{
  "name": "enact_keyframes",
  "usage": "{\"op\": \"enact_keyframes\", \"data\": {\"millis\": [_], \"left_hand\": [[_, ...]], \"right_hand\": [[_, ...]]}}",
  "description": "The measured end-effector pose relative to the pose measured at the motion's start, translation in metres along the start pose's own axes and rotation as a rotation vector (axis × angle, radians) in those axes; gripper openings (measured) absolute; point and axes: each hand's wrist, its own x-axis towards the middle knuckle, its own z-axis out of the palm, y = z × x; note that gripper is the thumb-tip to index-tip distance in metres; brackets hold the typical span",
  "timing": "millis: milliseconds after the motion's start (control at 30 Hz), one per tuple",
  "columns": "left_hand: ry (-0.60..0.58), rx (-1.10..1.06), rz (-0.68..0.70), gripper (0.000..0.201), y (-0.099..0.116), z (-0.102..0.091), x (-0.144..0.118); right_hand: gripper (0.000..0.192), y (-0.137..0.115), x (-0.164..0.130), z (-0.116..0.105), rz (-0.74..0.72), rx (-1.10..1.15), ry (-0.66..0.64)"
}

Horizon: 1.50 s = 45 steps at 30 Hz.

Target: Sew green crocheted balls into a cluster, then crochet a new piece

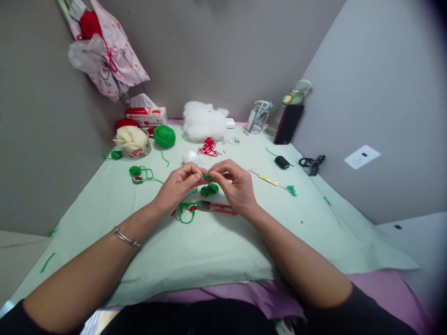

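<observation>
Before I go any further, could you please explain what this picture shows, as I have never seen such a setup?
There is no machine here: these are a person's bare left hand and right hand. The single picture comes from a camera worn on the head, looking forward and down. Both hands pinch green yarn between their fingertips. On the pale green cover lie red-handled snips, a yellow-handled hook and a green yarn ball, with fluffy white stuffing farther back.
</observation>
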Motion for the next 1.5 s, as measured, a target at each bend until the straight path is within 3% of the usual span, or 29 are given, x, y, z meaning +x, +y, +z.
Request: {"op": "enact_keyframes", "data": {"millis": [400,900,1233,1500], "left_hand": [[0.017,-0.003,0.001,0.017,0.0004,0.0018,-0.0003],[0.012,-0.023,0.002,0.016,-0.0005,-0.0006,0.0006],[0.011,-0.005,0.008,0.017,-0.0011,0.0000,0.0008],[0.021,0.013,0.008,0.016,0.0015,0.0014,-0.0005]], "right_hand": [[0.015,0.0003,0.0002,-0.0001,-0.034,-0.016,-0.015],[0.015,0.0013,0.0026,0.0013,0.106,0.141,0.026],[0.016,0.0014,0.0019,0.0006,0.065,0.076,0.016],[0.017,-0.0014,0.0003,0.0003,-0.052,-0.033,-0.004]]}}
